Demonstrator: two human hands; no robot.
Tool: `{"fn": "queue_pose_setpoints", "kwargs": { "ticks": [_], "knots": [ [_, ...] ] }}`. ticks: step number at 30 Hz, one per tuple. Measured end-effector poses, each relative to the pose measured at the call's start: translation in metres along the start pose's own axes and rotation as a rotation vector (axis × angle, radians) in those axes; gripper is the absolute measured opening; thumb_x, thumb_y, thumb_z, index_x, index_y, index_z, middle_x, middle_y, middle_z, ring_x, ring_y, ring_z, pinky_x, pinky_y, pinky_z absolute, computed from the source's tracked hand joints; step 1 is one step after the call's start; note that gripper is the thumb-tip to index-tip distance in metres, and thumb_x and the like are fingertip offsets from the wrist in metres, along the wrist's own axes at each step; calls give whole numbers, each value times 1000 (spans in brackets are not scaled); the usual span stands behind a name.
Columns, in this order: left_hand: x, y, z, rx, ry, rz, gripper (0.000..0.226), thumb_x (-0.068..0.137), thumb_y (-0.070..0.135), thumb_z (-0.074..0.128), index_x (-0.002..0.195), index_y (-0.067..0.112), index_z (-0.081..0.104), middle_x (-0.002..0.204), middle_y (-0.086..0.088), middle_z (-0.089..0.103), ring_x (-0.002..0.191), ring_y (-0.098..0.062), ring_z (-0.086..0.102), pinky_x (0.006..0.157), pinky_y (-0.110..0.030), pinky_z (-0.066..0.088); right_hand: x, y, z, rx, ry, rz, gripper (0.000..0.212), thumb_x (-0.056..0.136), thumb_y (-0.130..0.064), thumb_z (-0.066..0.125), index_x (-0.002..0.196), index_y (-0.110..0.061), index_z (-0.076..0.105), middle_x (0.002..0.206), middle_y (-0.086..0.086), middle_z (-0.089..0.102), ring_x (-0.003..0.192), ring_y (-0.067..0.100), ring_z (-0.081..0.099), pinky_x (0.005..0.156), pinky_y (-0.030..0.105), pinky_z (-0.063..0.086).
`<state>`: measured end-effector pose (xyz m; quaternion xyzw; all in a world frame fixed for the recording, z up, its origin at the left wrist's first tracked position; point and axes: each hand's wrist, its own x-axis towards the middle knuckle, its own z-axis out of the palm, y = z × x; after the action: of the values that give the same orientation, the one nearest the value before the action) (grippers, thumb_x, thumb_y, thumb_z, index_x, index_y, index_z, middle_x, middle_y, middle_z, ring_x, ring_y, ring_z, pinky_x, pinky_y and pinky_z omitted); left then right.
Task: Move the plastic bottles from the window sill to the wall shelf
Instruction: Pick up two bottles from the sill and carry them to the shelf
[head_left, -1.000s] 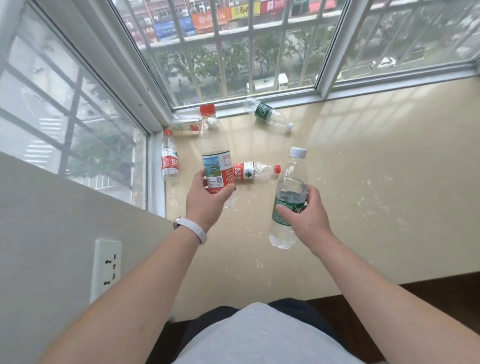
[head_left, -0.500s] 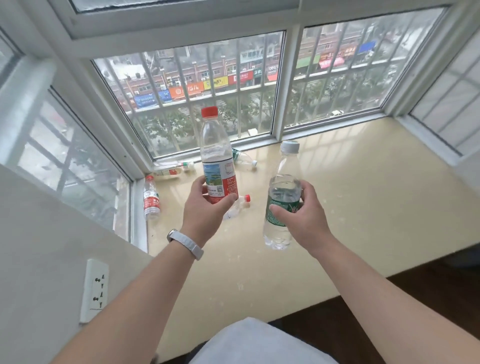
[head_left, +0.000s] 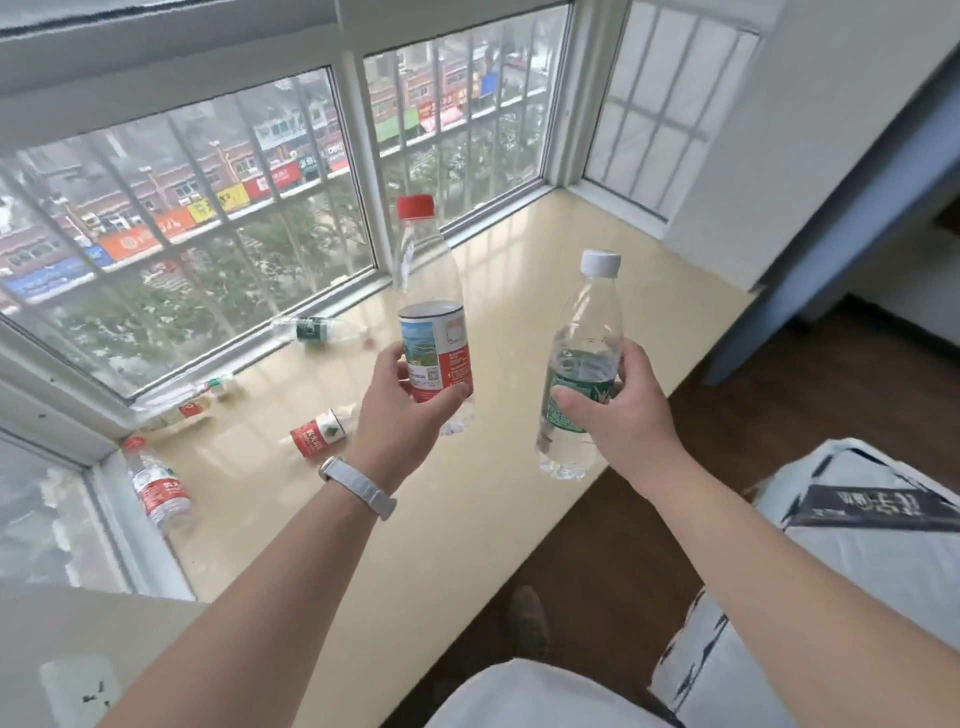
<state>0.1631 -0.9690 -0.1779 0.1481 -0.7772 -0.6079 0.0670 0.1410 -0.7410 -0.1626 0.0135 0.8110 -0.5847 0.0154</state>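
Observation:
My left hand (head_left: 402, 415) grips a tall clear bottle with a red cap and a red-and-picture label (head_left: 431, 306), held upright above the cream window sill (head_left: 545, 260). My right hand (head_left: 618, 415) grips a clear bottle with a white cap and a green label (head_left: 584, 358), also upright, near the sill's front edge. Several more bottles remain on the sill: a small red-label one (head_left: 156, 486) upright in the left corner, a red-label one (head_left: 319, 436) lying down, one with a green label (head_left: 311, 330) lying by the glass, and another (head_left: 184, 408) lying along the frame. No wall shelf is in view.
Barred windows (head_left: 208, 234) enclose the sill at the back and left. A white wall and blue frame (head_left: 831, 218) stand at the right. Dark wood floor (head_left: 597, 571) lies below the sill, with a white printed bag or box (head_left: 857, 545) at the lower right. A wall socket (head_left: 78, 691) sits lower left.
Both hands have lifted their bottles higher off the sill and the view has swung right, bringing the right wall, floor and printed bag into view.

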Motion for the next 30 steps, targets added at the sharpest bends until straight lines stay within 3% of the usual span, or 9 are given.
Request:
{"fn": "queue_pose_setpoints", "kwargs": {
  "ticks": [6, 10, 14, 19, 22, 27, 30],
  "knots": [
    [3, 9, 45, 16, -110, 19, 51, 75, 16, 81, 117, 24, 55, 97, 6, 69, 72, 9, 62, 59, -9, 47, -7, 16, -43, -8, 146, 36, 58, 73, -28, 81, 119, -42, 48, 109, -19, 63, 98, -2, 61, 92, 38, 51],
    [13, 23, 80, 52, -157, 44, 52, 74, 18, 82, 117, 26, 53, 97, 7, 68, 73, 9, 62, 57, -8, 46, 7, 29, -73, 2, 211, 63, 76, 68, -40, 80, 135, -33, 44, 118, -16, 60, 106, -2, 57, 97, 39, 49],
    [29, 46, 124, 74, -185, 59, 54, 74, 19, 83, 119, 26, 54, 98, 6, 67, 74, 7, 63, 57, -9, 47, 31, 39, -110, 6, 251, 63, 77, 65, -46, 77, 134, -33, 45, 119, -16, 60, 109, -2, 55, 98, 40, 48],
    [48, 78, 196, 92, -247, 102, 54, 74, 21, 84, 119, 24, 54, 98, 6, 67, 75, 7, 63, 57, -10, 48, 75, 51, -176, 39, 316, 42, 74, 72, -35, 81, 136, -29, 44, 122, -13, 58, 112, 1, 54, 101, 39, 45],
    [58, 92, 244, 118, -284, 127, 54, 72, 26, 86, 117, 27, 56, 98, 8, 69, 83, 0, 66, 65, -17, 53, 96, 60, -222, 66, 386, 51, 73, 74, -32, 81, 136, -30, 44, 119, -15, 60, 109, 2, 56, 99, 38, 46],
    [72, 124, 329, 125, -362, 181, 54, 72, 24, 86, 118, 25, 56, 99, 9, 69, 82, 3, 64, 64, -11, 50, 115, 81, -303, 90, 461, 56, 59, 71, -33, 81, 120, -40, 48, 105, -23, 63, 97, -6, 59, 93, 42, 51],
    [76, 140, 377, 117, -420, 216, 55, 72, 22, 86, 118, 23, 56, 99, 8, 69, 82, 1, 65, 64, -11, 50, 118, 91, -345, 85, 519, 57, 63, 72, -31, 81, 125, -37, 47, 108, -20, 62, 99, -3, 59, 91, 37, 51]
  ]
}}
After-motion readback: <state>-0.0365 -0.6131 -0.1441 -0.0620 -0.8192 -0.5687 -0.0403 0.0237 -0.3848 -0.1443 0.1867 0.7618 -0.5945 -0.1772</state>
